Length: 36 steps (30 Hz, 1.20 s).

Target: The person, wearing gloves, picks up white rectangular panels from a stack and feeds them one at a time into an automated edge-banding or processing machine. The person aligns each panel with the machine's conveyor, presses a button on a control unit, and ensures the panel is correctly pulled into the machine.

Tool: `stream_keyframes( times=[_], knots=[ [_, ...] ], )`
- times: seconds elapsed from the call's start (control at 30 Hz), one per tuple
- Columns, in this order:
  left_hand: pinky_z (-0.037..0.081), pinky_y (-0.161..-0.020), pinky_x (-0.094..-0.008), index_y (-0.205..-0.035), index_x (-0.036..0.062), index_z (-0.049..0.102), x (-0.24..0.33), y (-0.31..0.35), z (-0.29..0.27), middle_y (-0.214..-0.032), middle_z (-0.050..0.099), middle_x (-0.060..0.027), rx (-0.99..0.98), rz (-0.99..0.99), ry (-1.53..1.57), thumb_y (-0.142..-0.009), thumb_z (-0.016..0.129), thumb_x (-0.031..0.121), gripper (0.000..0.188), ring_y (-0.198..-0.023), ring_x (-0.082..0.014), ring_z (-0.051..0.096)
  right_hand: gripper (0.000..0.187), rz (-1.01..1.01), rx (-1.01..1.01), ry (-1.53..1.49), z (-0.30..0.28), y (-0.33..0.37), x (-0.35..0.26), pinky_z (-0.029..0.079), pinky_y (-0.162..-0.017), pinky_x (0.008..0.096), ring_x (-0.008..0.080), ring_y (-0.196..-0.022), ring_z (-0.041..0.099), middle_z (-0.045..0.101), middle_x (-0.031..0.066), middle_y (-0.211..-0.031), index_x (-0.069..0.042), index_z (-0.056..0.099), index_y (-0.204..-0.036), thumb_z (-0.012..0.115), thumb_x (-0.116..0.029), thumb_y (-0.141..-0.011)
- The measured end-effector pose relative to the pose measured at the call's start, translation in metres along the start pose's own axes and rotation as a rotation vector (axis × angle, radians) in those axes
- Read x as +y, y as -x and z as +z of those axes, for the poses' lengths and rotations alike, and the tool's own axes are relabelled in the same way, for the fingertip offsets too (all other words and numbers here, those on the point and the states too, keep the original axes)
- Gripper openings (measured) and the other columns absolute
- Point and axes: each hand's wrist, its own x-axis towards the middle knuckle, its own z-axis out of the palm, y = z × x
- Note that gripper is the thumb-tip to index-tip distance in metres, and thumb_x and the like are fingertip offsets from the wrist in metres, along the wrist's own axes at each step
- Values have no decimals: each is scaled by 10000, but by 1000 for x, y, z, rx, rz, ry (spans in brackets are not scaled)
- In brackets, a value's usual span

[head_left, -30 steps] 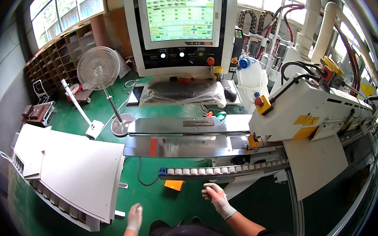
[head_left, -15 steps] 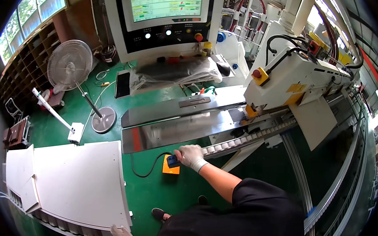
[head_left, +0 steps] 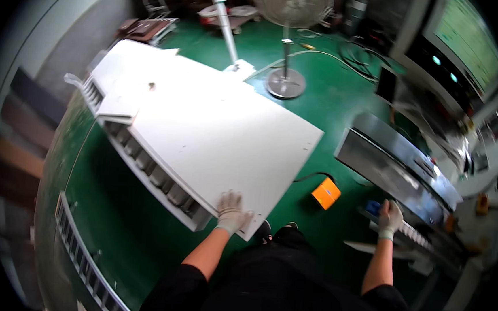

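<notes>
- Gloved left hand point(head_left: 232, 212) lies flat on a white panel point(head_left: 221, 136), near its five o'clock corner.
- Right hand point(head_left: 391, 217), frame's four o'clock, overlaps a roller rail point(head_left: 416, 236); grip unclear.

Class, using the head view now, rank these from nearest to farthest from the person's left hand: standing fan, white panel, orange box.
Measured from the left hand:
1. White panel: right at the hand, which is over its near corner.
2. Orange box: on the green floor, to the right.
3. Standing fan: beyond the panel, at the top.
</notes>
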Motion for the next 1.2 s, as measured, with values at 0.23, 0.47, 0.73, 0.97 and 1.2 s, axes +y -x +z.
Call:
stream_keyframes(
  times=[0.23, 0.47, 0.73, 0.97, 1.2],
  knots=[
    [-50, -1280, -541, -1692, 173, 99, 5, -1, -43, -1763, -11, -122, -133, -63, 8, -973, 472, 635, 933, -1614, -382, -72, 410, 170, 5, -430, 39, -12, -43, 521, -711, 403, 267, -773, 690, 717, 113, -841, -36, 726, -962, 596, -420, -1019],
    [108, -1286, -528, -1647, 145, 251, -25, -5, -48, -1729, 168, -156, -55, 93, 66, -982, 543, 522, 818, -1595, -389, 123, 254, -490, -409, -653, 171, 75, -264, 555, -864, 414, 317, -963, 707, 735, 161, -1024, -7, 706, -1134, 677, -193, -965],
    [240, -1257, -519, -1542, 27, 415, -151, -46, -31, -1640, 316, -247, 584, -370, 544, -962, 623, 341, 692, -1531, -420, 274, 668, -1199, -873, -137, 205, 176, -431, 208, -1254, 525, 402, -1505, 321, 423, 192, -1583, -94, 542, -1459, 670, -438, -900],
    [342, -1207, -386, -1534, -56, 383, -362, -133, -61, -1534, 491, -201, 887, -411, 1542, -1083, 519, 246, 559, -1410, -283, 478, 805, -1135, -761, 24, 246, 211, -529, 148, -1249, 574, 421, -1510, 280, 372, 224, -1597, -59, 440, -1524, 563, -582, -925],
    [448, -1085, -370, -1403, -58, 535, -513, -258, -151, -1355, 625, -125, 916, -588, 1873, -1078, 514, 324, 502, -1224, -229, 597, 730, -1115, -579, -27, 324, 203, -687, 221, -1244, 544, 442, -1477, 360, 419, 235, -1581, -21, 458, -1501, 591, -480, -949]
  ],
)
